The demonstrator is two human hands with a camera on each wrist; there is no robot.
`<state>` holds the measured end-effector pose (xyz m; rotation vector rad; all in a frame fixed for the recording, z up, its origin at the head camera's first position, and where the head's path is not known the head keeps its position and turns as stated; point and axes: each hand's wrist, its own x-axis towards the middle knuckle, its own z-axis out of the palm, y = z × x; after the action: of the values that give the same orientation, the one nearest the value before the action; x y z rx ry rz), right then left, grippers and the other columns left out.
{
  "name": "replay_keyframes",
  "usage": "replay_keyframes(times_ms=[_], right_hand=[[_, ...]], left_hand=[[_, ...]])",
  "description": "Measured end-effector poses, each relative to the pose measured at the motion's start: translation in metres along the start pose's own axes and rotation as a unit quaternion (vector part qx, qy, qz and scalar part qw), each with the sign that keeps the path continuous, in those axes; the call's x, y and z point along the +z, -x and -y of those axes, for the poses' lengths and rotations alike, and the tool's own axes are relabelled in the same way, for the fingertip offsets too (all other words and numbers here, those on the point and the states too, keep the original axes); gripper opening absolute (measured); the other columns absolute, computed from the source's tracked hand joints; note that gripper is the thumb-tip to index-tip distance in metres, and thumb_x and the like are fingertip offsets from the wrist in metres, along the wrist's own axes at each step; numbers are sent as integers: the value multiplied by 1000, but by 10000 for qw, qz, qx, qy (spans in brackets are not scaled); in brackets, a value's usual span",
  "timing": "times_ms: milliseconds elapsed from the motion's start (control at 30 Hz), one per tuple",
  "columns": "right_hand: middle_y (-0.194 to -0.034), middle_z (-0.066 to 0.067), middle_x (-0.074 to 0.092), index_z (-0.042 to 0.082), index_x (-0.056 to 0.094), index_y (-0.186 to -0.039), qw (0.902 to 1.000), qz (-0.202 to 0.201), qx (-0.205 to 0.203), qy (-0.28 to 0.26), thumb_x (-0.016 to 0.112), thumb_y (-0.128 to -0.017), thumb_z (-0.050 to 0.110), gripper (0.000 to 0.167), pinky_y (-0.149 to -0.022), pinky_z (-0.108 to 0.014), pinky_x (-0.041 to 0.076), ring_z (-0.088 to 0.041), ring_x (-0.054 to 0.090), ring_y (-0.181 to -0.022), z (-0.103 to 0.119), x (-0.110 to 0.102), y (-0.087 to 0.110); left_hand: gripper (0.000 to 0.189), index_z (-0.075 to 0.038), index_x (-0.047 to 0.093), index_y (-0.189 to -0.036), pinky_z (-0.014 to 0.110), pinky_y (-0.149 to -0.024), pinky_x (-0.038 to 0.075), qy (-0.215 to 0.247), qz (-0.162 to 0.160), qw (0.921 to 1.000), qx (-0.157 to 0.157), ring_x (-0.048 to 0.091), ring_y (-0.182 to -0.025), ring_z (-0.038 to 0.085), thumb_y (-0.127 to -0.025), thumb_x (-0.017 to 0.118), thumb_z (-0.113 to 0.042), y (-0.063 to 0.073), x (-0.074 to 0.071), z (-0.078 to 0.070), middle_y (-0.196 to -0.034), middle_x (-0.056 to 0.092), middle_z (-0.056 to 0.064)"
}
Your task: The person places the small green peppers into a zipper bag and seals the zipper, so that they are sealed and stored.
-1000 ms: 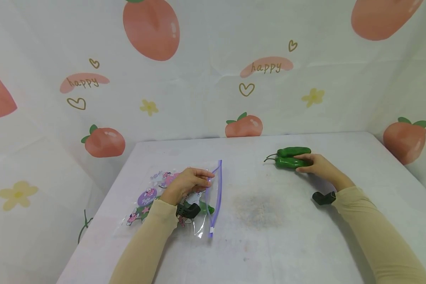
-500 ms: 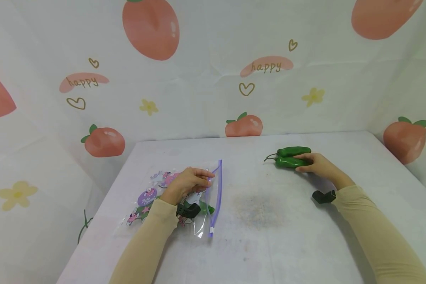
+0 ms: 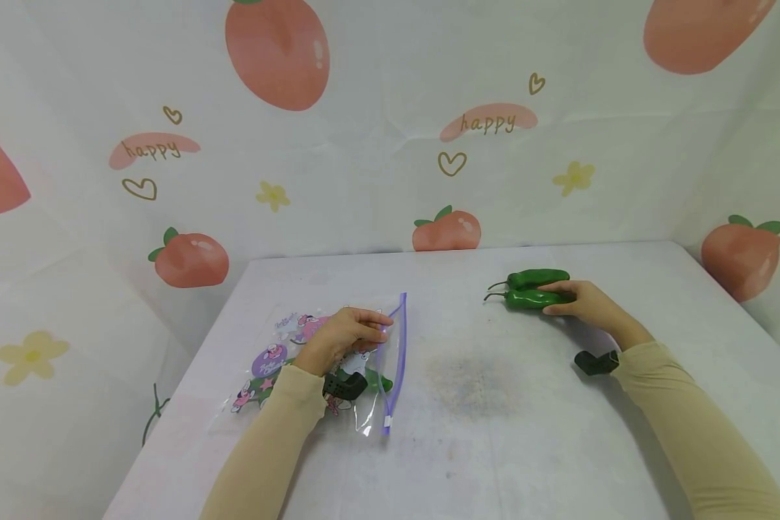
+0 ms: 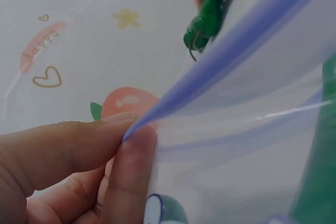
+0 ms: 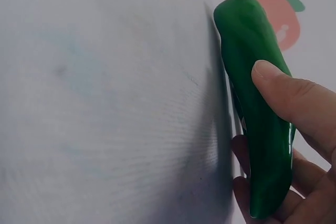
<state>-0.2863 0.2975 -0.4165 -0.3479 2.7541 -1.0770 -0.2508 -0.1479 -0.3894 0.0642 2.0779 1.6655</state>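
On the left of the table, a clear printed zip bag (image 3: 401, 347) with a purple closure lies with its mouth facing right. Green peppers (image 3: 382, 383) show through its plastic. My left hand (image 3: 344, 336) pinches the bag's edge between thumb and index finger, seen close up in the left wrist view at the purple strip (image 4: 220, 66). At the back right, my right hand (image 3: 581, 303) grips a glossy green chili pepper (image 5: 254, 103), thumb on one side and fingers curled round the other. Its stem points left. A second green chili pepper (image 3: 538, 278) lies just behind it.
The white table (image 3: 468, 462) has a greyish smudge (image 3: 474, 386) in its middle. A fruit-printed cloth (image 3: 364, 180) hangs behind and at both sides. A dark green string-like piece (image 3: 156, 412) shows by the left table edge.
My right hand has shifted very slightly, and the gripped pepper has turned a little, its stem now lying lower and apart from the other stem. My left hand and the bag stay put.
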Motion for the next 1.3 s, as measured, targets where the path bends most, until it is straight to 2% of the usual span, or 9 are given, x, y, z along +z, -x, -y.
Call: replay_keyframes(times_ms=[100, 233, 633, 867, 1300], right_hand=[[-141, -34, 41, -1, 52, -136, 10000, 22, 30, -20, 71, -89, 27, 58, -106, -66, 25, -51, 34, -130, 2, 0, 1], [-140, -34, 41, 0, 52, -136, 10000, 11, 40, -2, 71, -89, 28, 58, -106, -67, 25, -51, 34, -130, 5, 0, 2], [-141, -34, 41, 2, 52, -137, 9999, -124, 92, 37, 71, -88, 30, 59, -102, -65, 31, -48, 39, -127, 13, -2, 9], [-139, -36, 41, 3, 52, -137, 9998, -188, 60, -33, 72, -88, 30, 59, -99, -60, 34, -45, 43, -123, 19, -1, 13], [-134, -35, 48, 6, 57, -134, 9993, -295, -195, 153, 73, -86, 26, 54, -96, -55, 37, -41, 47, -116, 32, 4, 18]], left_hand=[[38, 9, 60, -123, 20, -70, 55, -7, -24, 10000, 3, 57, -74, 9, -87, 67, 1, 0, 1, 0, -87, 59, 0], [38, 8, 61, -123, 22, -73, 55, -19, -32, 10000, -4, 58, -76, 10, -87, 67, 1, 1, 1, 0, -88, 59, 1], [39, 7, 60, -124, 21, -73, 55, -56, -22, 10000, -34, 57, -76, 10, -87, 67, 0, 1, 0, 1, -89, 58, 2], [38, 7, 60, -124, 19, -68, 54, -114, -20, 9999, -66, 57, -71, 8, -87, 67, 0, 0, 1, -1, -87, 57, 1], [39, 7, 61, -124, 22, -74, 55, -297, 67, 9995, 74, 59, -76, 10, -87, 68, -3, 2, -1, 0, -85, 62, -1]])
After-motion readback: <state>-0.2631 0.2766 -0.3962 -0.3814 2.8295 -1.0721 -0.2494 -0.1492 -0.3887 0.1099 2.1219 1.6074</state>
